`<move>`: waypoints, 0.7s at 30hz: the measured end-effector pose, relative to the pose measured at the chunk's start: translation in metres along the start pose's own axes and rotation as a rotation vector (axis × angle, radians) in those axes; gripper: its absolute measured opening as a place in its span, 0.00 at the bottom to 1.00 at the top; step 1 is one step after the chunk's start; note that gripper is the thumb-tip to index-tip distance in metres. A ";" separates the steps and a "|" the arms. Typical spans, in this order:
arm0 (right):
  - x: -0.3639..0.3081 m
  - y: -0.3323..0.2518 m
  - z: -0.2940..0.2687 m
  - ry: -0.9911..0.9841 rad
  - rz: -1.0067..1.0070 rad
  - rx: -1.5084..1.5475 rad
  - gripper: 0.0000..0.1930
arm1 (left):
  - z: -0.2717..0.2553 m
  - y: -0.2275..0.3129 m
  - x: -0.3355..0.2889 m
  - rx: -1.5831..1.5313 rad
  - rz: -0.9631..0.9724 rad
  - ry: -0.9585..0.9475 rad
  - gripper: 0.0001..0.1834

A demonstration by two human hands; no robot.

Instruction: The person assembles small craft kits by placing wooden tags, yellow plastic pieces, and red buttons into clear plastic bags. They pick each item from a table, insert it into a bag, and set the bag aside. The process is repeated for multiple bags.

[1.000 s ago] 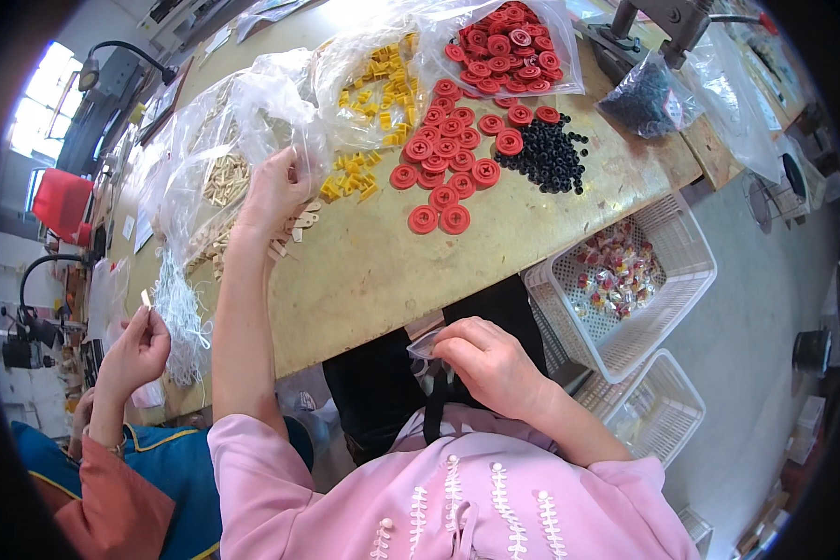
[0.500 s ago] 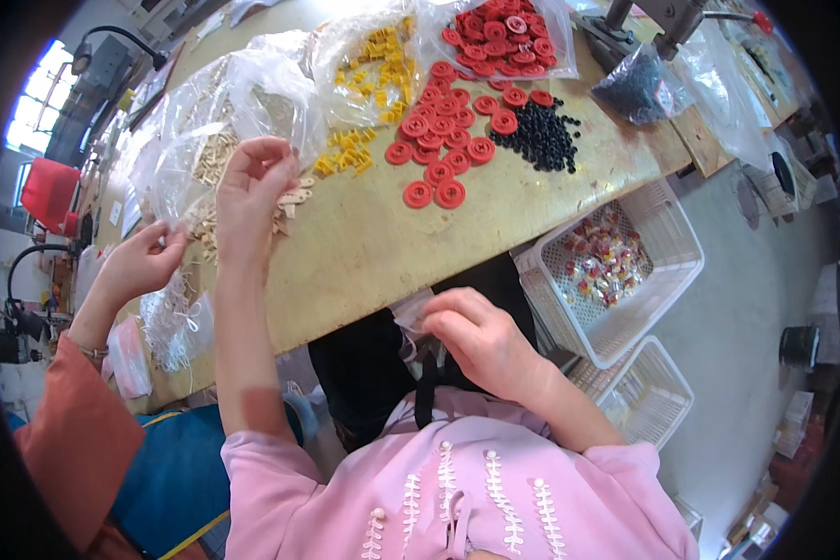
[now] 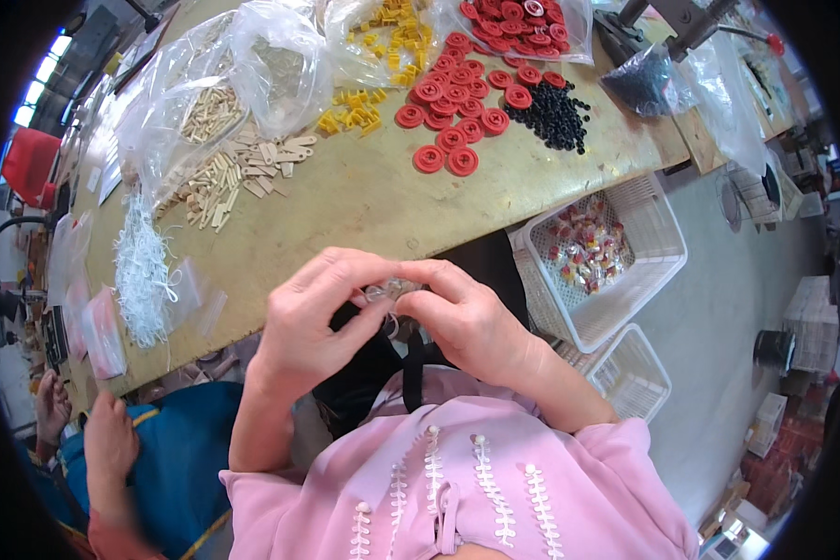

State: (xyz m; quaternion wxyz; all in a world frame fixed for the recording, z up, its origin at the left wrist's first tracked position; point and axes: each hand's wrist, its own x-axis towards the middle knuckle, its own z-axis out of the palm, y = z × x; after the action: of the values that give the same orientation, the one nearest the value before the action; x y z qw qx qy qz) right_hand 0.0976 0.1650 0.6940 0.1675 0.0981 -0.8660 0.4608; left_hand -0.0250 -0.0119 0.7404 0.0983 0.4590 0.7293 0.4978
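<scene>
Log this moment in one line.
left hand: holding clear plastic | right hand: holding same plastic | table: red discs, black pieces, yellow pieces

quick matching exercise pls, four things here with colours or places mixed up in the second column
1. large round discs
2. tiny round pieces
3. small clips
4. left hand

a. yellow
b. fingertips close to those of the right hand
c. red
d. black

Pairs: 1-c, 2-d, 3-a, 4-b

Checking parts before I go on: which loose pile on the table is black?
The small rings, the only black pile, rightmost beside the red discs; the yellow clips and pale pieces lie farther left.
</scene>
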 end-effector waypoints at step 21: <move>-0.022 0.015 -0.005 0.043 0.038 -0.029 0.11 | -0.023 -0.131 0.115 0.700 -0.116 0.180 0.12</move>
State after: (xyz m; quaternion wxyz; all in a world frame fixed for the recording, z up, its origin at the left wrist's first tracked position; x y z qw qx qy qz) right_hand 0.1142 0.1778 0.6768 0.1788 0.0693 -0.8705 0.4532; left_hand -0.1782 0.0507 0.6807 -0.1011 0.3769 0.8861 0.2503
